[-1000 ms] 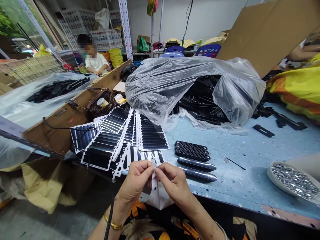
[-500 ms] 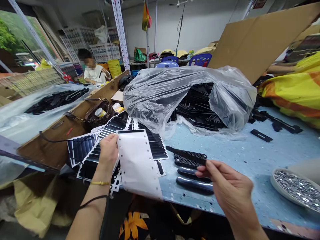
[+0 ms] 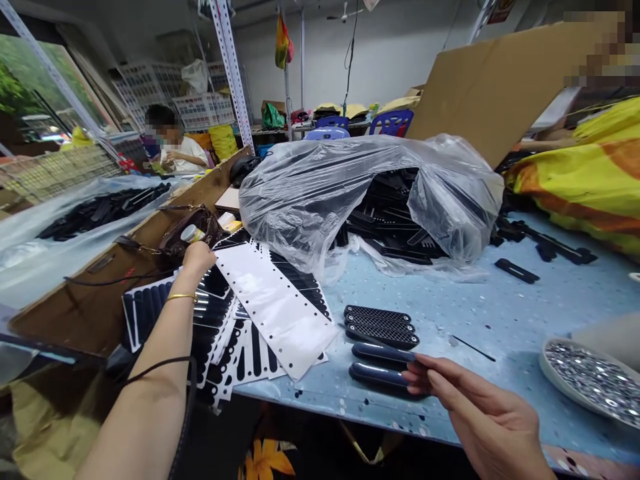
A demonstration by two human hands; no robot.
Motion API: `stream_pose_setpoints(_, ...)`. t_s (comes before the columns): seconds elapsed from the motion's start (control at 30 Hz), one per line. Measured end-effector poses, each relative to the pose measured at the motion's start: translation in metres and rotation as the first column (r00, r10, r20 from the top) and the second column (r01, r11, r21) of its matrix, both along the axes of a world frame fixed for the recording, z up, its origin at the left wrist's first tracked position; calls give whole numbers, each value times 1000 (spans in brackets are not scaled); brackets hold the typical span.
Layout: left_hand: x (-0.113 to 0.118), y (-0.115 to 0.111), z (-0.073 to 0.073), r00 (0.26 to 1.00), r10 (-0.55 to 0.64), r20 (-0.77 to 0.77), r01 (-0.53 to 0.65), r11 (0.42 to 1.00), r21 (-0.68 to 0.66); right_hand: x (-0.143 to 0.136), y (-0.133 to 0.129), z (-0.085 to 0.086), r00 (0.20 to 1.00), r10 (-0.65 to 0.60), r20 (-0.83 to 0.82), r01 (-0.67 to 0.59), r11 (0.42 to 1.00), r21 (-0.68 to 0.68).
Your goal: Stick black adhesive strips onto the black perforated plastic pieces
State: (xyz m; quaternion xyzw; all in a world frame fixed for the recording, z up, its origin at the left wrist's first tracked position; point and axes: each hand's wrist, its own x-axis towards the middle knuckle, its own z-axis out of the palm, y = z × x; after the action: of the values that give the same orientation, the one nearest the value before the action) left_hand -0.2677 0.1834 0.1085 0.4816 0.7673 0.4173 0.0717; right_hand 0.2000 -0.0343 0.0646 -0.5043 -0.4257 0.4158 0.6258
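Farther up and left than half a second ago, the left hand [image 3: 199, 259] now carries the white sheet [image 3: 280, 310] slantwise across the sheet pile [image 3: 210, 317] at center left, while the right hand [image 3: 483, 403] sits lower in the frame. The left fingers grasp the sheet's upper-left corner; dark dots line its long edges. At lower right of center, the right thumb and fingers close in at the right ends of two smooth bars [image 3: 375, 375]; whether they grip anything cannot be told. Just above the pair, mesh bars [image 3: 380, 325] lie side by side on the blue table [image 3: 440, 307]. A thin rod [image 3: 473, 348] lies to their right, and a bowl [image 3: 546, 369] of shiny metal pieces stands at the right edge. Clear plastic [image 3: 295, 187] drapes black parts [image 3: 390, 213] at upper center; a co-worker [image 3: 187, 155] sits at upper left.
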Motion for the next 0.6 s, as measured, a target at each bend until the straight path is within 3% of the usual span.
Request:
stream_pose_setpoints(0.07,1,-10,2,997,65,-33,-67,997,-40,1,2,3,1000,2,-20,-2,1000,8)
stream_pose_setpoints(0.13,19,-25,6,991,113,-68,-115,993,-32,1,4,6,1000,1,-26,0,1000,13)
stream_pose_setpoints(0.2,58,-49,6,998,63,-9,-63,998,18,2,5,10,1000,14,-26,-13,1000,15)
stream_pose_setpoints(0.23,83,-63,5,992,-44,122,40,998,40,2,5,11,999,25,-24,-25,1000,17)
stream_pose_setpoints(0.27,112,-79,4,928,-231,291,225,973,56,2,4,13,999,38,-19,-37,999,18)
stream_pose_setpoints(0.3,140,-96,1,795,-400,456,422,905,59,3,3,14,999,51,-10,-51,998,19)
stream_pose_setpoints(0.33,168,-112,-2,636,-487,599,568,820,64,4,2,15,998,62,4,-62,998,21)
stream_pose_setpoints(0.4,214,-139,-9,375,-496,784,734,675,76,6,-2,17,996,79,40,-80,997,22)
stream_pose_setpoints(0.47,243,-155,-16,220,-437,872,787,608,107,11,-5,17,993,91,75,-93,995,22)
stream_pose_setpoints(0.6,266,-163,-26,85,-334,939,755,636,158,26,-9,12,983,126,131,-125,992,-15)
